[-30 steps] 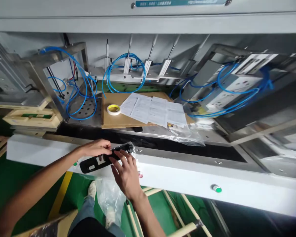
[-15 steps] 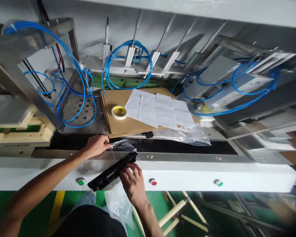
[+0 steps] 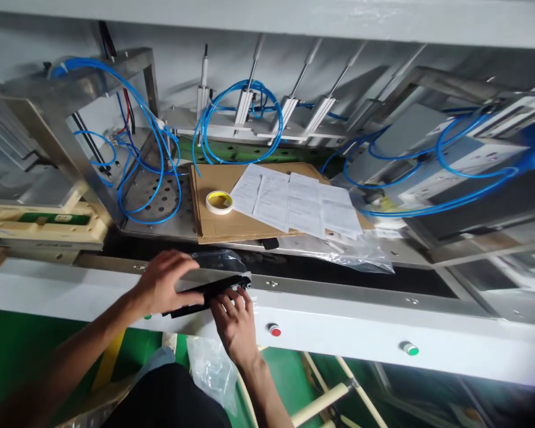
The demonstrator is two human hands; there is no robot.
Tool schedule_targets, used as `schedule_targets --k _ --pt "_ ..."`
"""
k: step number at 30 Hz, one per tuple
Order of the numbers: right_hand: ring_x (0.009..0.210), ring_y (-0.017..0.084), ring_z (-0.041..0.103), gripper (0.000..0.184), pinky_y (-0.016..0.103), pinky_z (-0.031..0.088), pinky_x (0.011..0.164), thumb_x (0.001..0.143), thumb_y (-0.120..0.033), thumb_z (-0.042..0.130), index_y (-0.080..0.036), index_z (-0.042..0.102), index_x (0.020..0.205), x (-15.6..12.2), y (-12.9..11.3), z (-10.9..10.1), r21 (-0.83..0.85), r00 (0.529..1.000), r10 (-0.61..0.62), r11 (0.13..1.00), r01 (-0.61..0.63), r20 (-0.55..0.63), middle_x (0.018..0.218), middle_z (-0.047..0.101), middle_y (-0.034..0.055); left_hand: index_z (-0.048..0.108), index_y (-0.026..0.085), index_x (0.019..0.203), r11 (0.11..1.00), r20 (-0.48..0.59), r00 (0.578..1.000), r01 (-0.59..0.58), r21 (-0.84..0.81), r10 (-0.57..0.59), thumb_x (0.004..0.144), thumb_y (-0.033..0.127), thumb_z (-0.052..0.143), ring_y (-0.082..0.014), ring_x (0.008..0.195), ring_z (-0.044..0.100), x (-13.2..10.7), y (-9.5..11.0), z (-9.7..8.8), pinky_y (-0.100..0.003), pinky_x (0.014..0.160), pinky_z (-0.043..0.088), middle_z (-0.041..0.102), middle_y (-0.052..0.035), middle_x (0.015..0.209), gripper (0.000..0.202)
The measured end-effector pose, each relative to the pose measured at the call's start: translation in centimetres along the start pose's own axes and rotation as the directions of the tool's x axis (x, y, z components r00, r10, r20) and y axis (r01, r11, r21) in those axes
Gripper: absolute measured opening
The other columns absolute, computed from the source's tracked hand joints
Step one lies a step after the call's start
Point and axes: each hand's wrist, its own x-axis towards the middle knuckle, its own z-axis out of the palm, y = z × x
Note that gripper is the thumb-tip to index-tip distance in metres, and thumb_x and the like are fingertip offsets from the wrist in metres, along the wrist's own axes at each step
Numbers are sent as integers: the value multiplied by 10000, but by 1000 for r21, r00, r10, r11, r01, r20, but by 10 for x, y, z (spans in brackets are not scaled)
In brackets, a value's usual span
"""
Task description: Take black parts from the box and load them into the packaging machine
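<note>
A long black plastic part (image 3: 223, 286) lies slantwise over the metal front ledge, and my right hand (image 3: 236, 324) grips its near side with curled fingers. My left hand (image 3: 167, 282) is at the part's left half. Its thumb lies over the part while the fingers stay apart from the thumb, with a gap between them. Just beyond the fingertips, a clear plastic bag (image 3: 220, 260) rests at the dark slot. The part hides some of the right fingertips.
Cardboard sheets (image 3: 209, 229) carry a tape roll (image 3: 219, 203) and printed papers (image 3: 271, 199). Blue air hoses (image 3: 238, 159) loop around the cylinders behind. A red button (image 3: 275, 330) and a green button (image 3: 410, 348) sit on the white front. Another clear bag (image 3: 365, 255) lies right.
My left hand has left the clear bag's edge and come to the black part with its thumb over it. The part is now tilted less steeply. The camera view has shifted.
</note>
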Motion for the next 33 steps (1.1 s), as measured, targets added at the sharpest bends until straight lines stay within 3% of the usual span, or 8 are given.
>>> schedule_targets --k 3,7,11,16,20,23,29,33 --pt "1089 223 609 194 441 370 1147 1008 -120 577 -222 722 1086 1 0 -1 19 998 -28 999 29 -48 971 767 23 627 227 1356 988 153 987 -61 144 39 689 345 936 -340 1159 659 -34 14 25 -467 1025 542 710 -121 1273 745" --pt "1065 214 630 154 426 443 1081 964 -150 673 -208 679 1107 -7 -3 0 19 973 7 1000 -2 -232 1003 742 45 622 208 1352 984 49 999 -10 177 2 822 227 768 -298 1090 697 -43 8 40 -445 1004 568 737 -108 1195 551" --pt "1136 250 626 218 436 472 1034 969 -219 674 -187 648 1183 -20 -1 12 -12 974 6 1000 -9 -227 1090 725 87 595 218 1388 996 -106 993 53 66 -45 882 275 683 -264 1109 712 -41 1 20 -374 967 584 717 -102 1288 517" --pt "1267 309 580 411 465 474 1014 1020 -369 600 -186 578 1387 -32 7 29 -99 990 74 991 -86 -119 1306 675 160 604 222 1389 925 -215 904 334 -179 -368 891 381 689 -254 1083 707 -66 9 -4 -342 943 561 729 -75 1228 530" --pt "1270 323 580 495 490 464 1022 1021 -422 589 -214 526 1467 -37 9 33 -76 982 115 989 -128 -152 1331 669 167 674 204 1294 693 -120 749 524 -495 -652 857 445 759 -216 940 691 -101 24 1 -276 825 542 738 -50 1064 506" --pt "1253 332 590 496 524 437 1063 1005 -440 620 -198 557 1434 -38 7 34 -90 972 108 987 -129 -209 1327 675 173 721 161 1173 419 12 690 454 -786 -724 822 480 795 -181 792 675 -124 33 17 -242 680 521 736 -76 1015 480" --pt "1205 330 615 379 547 451 1060 982 -328 667 -203 626 1338 -26 -3 17 -40 944 63 996 -80 -324 1264 693 164 692 107 1221 -279 311 789 183 -943 -531 876 602 677 -98 429 505 -151 37 49 -207 365 314 688 -88 857 604" --pt "1269 318 581 372 505 443 1080 961 -238 690 -262 638 1328 19 -23 -4 10 930 -226 971 239 -291 1230 720 114 690 61 1223 -357 402 835 271 -894 -374 912 604 596 -139 414 540 -163 25 43 -224 347 341 705 -121 811 633"
